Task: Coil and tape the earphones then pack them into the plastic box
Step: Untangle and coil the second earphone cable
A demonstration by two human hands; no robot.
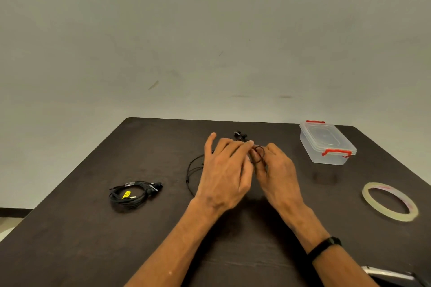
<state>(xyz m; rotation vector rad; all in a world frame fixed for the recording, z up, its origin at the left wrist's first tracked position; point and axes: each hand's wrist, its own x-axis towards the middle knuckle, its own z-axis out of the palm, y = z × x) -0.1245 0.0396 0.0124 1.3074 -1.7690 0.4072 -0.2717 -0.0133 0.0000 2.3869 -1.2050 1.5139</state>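
Note:
Both hands meet over the middle of the dark table [70,240]. My right hand [277,170] holds a small coil of black earphone cable [259,154] between its fingers. My left hand [225,170] pinches the same cable beside the coil. Loose loops of that cable [192,170] trail on the table left of my left hand, and its earbuds [240,135] lie just beyond the fingers. A second, bundled pair of black earphones [133,194] with a yellow tag rests at the left. The clear plastic box [326,144] with red clips stands closed at the far right.
A roll of clear tape [389,204] lies flat near the table's right edge. A metallic object [387,274] pokes in at the bottom right corner. A black band circles my right wrist. A plain wall rises behind the table's far edge.

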